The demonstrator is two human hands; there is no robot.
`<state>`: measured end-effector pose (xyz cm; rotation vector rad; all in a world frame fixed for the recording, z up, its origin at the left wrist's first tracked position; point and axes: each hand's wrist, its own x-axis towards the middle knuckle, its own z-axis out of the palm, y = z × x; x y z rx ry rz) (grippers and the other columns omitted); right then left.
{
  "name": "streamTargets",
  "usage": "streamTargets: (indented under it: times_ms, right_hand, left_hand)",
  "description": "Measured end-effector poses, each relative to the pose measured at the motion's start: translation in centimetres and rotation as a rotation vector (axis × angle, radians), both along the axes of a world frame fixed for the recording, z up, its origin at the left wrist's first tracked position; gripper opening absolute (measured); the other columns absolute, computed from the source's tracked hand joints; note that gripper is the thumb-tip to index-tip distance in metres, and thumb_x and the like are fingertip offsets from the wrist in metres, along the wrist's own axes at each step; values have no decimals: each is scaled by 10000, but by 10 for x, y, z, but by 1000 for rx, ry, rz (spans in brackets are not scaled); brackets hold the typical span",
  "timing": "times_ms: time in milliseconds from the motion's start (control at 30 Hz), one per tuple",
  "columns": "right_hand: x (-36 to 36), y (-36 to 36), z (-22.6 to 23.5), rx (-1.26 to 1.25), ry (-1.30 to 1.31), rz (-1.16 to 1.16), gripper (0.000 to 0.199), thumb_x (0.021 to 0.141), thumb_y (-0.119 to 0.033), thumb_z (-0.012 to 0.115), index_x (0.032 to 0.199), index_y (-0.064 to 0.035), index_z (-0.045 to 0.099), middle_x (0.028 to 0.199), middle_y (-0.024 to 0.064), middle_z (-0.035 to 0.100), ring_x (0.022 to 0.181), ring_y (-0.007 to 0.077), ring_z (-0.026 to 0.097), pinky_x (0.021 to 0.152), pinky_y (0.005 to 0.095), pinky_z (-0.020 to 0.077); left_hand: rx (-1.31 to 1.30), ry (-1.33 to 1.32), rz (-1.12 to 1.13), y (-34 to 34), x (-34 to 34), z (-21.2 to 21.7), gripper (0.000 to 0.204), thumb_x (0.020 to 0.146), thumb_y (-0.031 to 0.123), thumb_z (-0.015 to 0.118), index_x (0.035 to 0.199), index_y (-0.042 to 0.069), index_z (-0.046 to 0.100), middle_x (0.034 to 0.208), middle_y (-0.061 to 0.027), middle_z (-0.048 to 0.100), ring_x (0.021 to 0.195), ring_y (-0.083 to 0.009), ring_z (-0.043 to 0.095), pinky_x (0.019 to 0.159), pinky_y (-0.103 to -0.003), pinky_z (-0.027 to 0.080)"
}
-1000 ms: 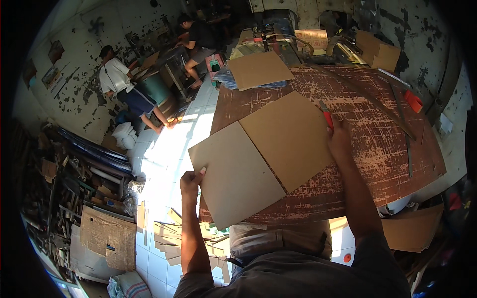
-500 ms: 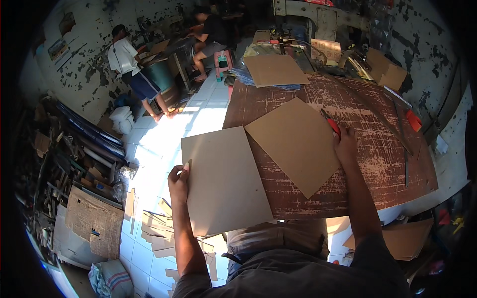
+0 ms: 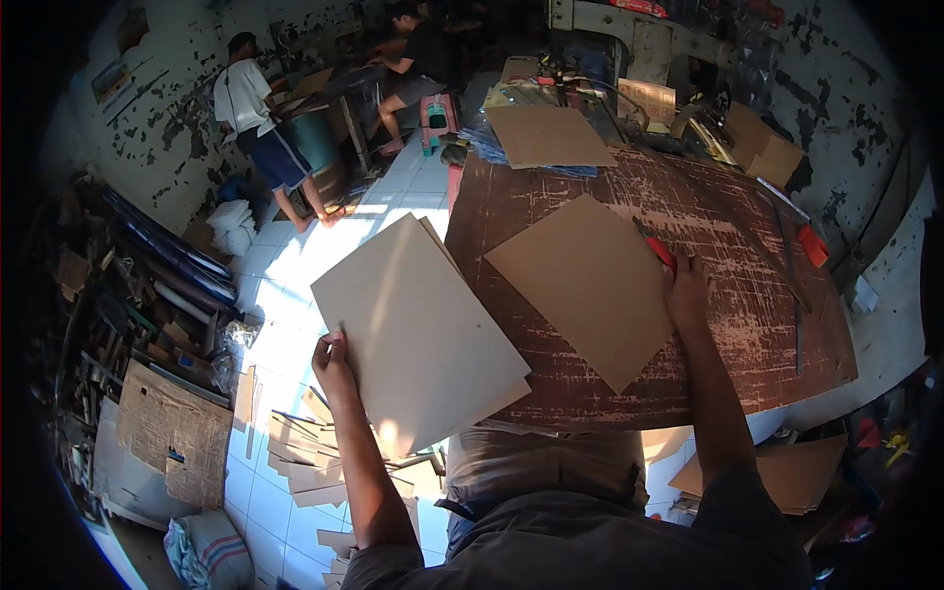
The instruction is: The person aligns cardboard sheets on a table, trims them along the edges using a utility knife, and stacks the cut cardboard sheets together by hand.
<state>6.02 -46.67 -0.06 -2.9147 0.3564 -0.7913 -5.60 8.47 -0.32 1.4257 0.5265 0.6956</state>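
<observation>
My left hand (image 3: 336, 368) grips the left edge of a few stacked grey cardboard sheets (image 3: 418, 339), thumb on top. They reach over the near left part of the scratched reddish-brown tabletop (image 3: 762, 320), and the lower sheets peek out askew at the corners. My right hand (image 3: 690, 295) is closed round a red-handled cutter knife (image 3: 661, 252) whose tip points away from me. It rests by the right edge of a single brown cardboard sheet (image 3: 595, 295) lying turned on the tabletop.
More brown cardboard (image 3: 551, 136) lies at the table's far end. A long metal strip (image 3: 762, 241) and an orange object (image 3: 814, 246) lie on the right. Cardboard offcuts (image 3: 305, 452) litter the floor at left. Two people work beyond, near a pink and green stool (image 3: 439, 123).
My left hand has moved slightly left and turned the grey sheets clockwise, so the lower sheets now show at the corners. My right hand and the brown sheet have stayed put.
</observation>
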Motion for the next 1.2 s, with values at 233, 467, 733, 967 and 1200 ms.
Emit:
streamTargets:
  times_ms: [233,467,733,967,1200]
  right_hand:
    - [-9,11,8,8,61,-40,506,991,-291,588,1449,-104,487,1283,186,543,1232,366,486,1029,567,336]
    - [-33,52,43,178,-205,202,476,1022,-296,583,1429,-63,497,1232,196,580,1193,342,540,974,484,432]
    - [-113,151,59,1718,783,1255,516,1092,-388,474,1490,-62,449,1381,119,573,1219,148,564,947,321,500]
    - [-144,153,90,1399,762,1167,595,1062,-263,562,1525,42,344,1365,140,578,1234,169,573,991,362,532]
    - [-132,116,119,1736,470,940,605,1030,-208,593,1517,50,340,1245,161,646,998,228,725,758,351,658]
  left_hand:
    - [-144,-135,45,31,-25,-1,246,1056,214,530,957,30,661,880,-47,689,774,-121,614,731,-266,490]
    - [-195,-123,7,-2,-43,18,334,1073,240,491,1169,-32,660,1063,-106,699,905,-155,652,819,-289,518]
    - [-334,-211,1,-54,-24,26,287,1073,239,511,1134,-5,649,1005,-81,684,881,-144,627,798,-290,505]
    - [-285,-168,-2,-62,-29,22,235,1066,225,520,1047,30,648,948,-46,668,840,-125,600,766,-264,476]
    - [-511,-104,18,-2,-53,-6,487,1068,357,430,1358,-16,550,1257,-156,642,1100,-253,643,963,-365,504]
